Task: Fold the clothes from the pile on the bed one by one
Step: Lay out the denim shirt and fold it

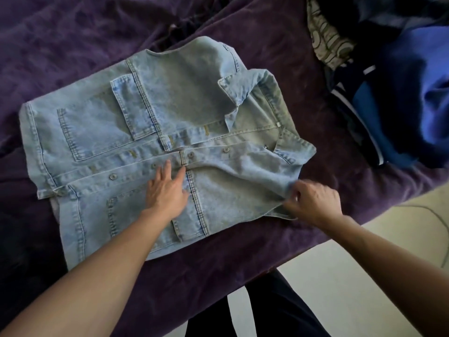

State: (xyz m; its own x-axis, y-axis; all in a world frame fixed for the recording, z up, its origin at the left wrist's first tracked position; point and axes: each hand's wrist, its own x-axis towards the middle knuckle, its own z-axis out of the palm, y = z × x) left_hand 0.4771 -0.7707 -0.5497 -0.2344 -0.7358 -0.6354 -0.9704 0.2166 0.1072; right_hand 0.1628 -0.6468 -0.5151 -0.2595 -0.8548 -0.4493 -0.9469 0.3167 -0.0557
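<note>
The right hand is pinched shut on a fold of the denim jacket at its near shoulder edge, fingers curled over a small bunch of cloth close to the near edge of the bed. The left hand lies open and flat, palm down, on the near front panel just below the button placket, fingertips touching the row of buttons. From the pinched edge the jacket spreads away toward the far side and to the left: its long axis runs left to right along the bed, hem to the left, collar to the right. The right hand is the nearer to the collar end, so folding that side inward looks like its job, the left serving as anchor. The pile of clothes sits at the bed's far right corner.
</note>
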